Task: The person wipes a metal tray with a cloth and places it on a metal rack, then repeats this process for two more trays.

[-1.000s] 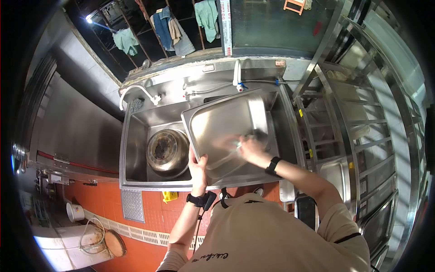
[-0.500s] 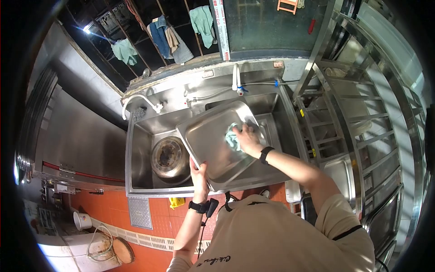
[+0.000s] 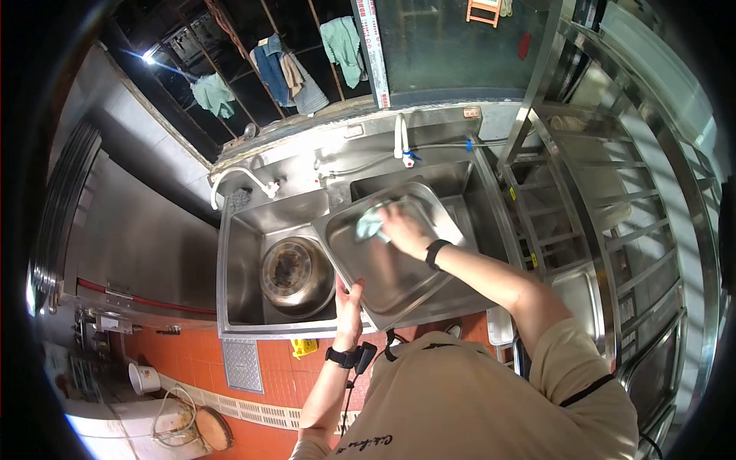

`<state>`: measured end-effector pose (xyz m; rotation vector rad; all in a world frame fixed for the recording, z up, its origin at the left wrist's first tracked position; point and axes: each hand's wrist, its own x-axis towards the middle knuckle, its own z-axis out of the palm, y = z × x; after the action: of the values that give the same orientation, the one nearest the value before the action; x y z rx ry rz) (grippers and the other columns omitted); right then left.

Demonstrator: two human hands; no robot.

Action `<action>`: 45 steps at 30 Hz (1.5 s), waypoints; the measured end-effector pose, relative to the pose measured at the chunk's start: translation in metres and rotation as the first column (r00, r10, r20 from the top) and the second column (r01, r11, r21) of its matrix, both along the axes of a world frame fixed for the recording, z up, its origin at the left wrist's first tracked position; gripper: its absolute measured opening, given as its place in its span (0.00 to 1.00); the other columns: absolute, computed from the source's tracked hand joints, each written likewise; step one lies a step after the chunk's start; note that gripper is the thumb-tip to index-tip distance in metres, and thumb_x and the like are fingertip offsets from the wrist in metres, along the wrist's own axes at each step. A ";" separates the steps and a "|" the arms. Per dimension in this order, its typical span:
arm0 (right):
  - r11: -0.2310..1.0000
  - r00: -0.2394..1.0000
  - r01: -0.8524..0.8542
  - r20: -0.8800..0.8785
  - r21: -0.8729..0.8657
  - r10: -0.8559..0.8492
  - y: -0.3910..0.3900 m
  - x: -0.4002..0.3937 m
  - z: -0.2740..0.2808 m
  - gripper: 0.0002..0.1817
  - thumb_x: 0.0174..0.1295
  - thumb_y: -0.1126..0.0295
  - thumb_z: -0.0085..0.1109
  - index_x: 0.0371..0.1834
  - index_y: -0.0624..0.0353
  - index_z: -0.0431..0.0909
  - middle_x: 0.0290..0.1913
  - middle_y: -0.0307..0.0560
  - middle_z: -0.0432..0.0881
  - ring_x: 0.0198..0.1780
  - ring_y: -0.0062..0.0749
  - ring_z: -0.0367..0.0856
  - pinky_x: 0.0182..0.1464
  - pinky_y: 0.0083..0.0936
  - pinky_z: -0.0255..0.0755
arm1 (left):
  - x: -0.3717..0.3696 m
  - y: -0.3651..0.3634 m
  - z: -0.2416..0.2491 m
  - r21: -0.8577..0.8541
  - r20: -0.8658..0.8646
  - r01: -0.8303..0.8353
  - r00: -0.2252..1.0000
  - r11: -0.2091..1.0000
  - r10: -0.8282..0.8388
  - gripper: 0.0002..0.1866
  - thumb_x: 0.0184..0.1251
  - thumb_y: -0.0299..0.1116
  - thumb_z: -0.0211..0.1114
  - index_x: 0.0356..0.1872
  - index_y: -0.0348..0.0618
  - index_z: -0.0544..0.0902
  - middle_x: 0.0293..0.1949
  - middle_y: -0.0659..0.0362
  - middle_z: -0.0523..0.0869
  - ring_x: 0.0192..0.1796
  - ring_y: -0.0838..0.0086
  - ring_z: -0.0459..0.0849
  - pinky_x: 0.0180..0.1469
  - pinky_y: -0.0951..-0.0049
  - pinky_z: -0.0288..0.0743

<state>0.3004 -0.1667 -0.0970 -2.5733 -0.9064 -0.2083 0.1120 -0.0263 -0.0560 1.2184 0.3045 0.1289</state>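
A large rectangular metal tray is tilted over the right basin of a double steel sink. My left hand grips the tray's near left edge, fingers wrapped around the rim. Pressed to the tray's inner surface is a pale green cloth, bunched under my right hand, which is slightly blurred by motion. In the left basin, a round metal bowl with a brown-stained base lies upside down, just left of the tray.
Two white faucets rise behind the basins. To the right stands a metal rack holding trays. Cloths hang on the window bars. A yellow object is on the red floor by the sink.
My right hand has slid the cloth leftward and slightly up across the tray. The tray has shifted a little, with my left hand still on its edge.
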 end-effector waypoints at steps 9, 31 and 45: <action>0.526 0.686 0.719 -0.584 0.455 -0.433 -0.013 0.052 -0.009 0.26 0.52 0.78 0.61 0.52 0.67 0.58 0.51 0.74 0.69 0.54 0.62 0.73 0.57 0.45 0.69 | -0.007 -0.004 -0.002 0.037 -0.036 0.066 0.997 0.997 -0.065 0.40 0.60 0.25 0.52 0.75 0.46 0.48 0.65 0.53 0.66 0.65 0.67 0.65 0.69 0.68 0.55; -0.052 0.462 0.886 -0.887 0.460 0.015 -0.014 0.057 0.021 0.17 0.72 0.65 0.47 0.57 0.63 0.59 0.49 0.55 0.75 0.46 0.38 0.80 0.44 0.32 0.79 | -0.003 -0.031 0.055 0.234 -0.072 0.075 0.996 0.969 -0.060 0.41 0.61 0.22 0.54 0.76 0.45 0.47 0.62 0.54 0.68 0.60 0.70 0.69 0.65 0.71 0.61; 0.813 0.634 0.040 -0.644 0.581 0.429 0.041 -0.072 0.022 0.31 0.69 0.55 0.47 0.70 0.61 0.55 0.59 0.67 0.73 0.59 0.53 0.74 0.59 0.39 0.67 | 0.019 0.009 -0.016 0.096 0.082 0.115 0.989 0.989 -0.123 0.37 0.75 0.48 0.51 0.75 0.42 0.47 0.73 0.52 0.58 0.73 0.69 0.55 0.74 0.68 0.46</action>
<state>0.2285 -0.1253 -0.0753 -1.7023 -0.6516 0.5770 0.1314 -0.0172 -0.0723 1.3146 0.1505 0.0934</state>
